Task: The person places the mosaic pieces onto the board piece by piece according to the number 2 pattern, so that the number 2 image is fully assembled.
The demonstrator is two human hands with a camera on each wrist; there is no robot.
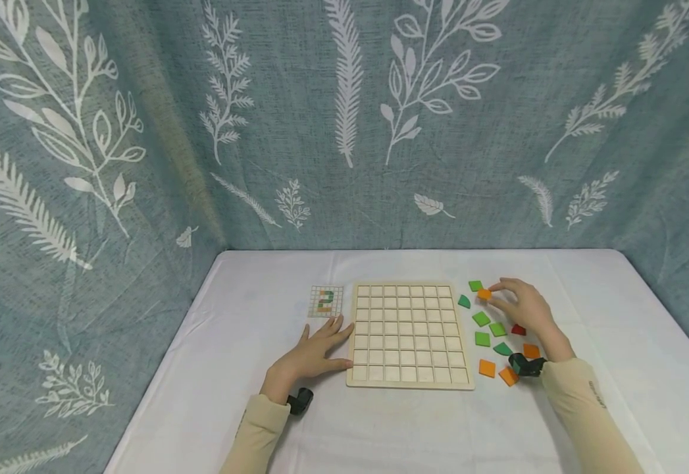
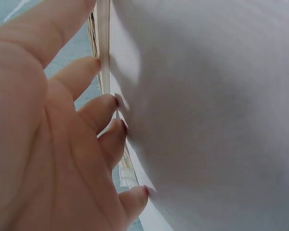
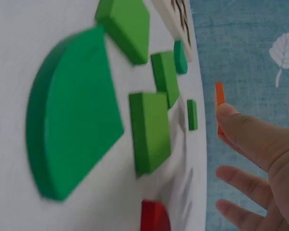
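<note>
In the head view a wooden grid board lies mid-table, its square cells bare. My left hand is spread at its left side, thumb and fingertips touching the edge; the left wrist view shows the fingers stretched out along the frame. My right hand pinches an orange tile between thumb and finger, raised above the table right of the board. In the right wrist view that orange tile is seen edge-on, with the other fingers loose. Below it lie green square tiles and dark green quarter-round tiles.
A small pattern card showing a coloured figure 2 on a grid lies left of the board. More orange tiles and a red tile lie near my right wrist. A patterned curtain hangs behind the white table.
</note>
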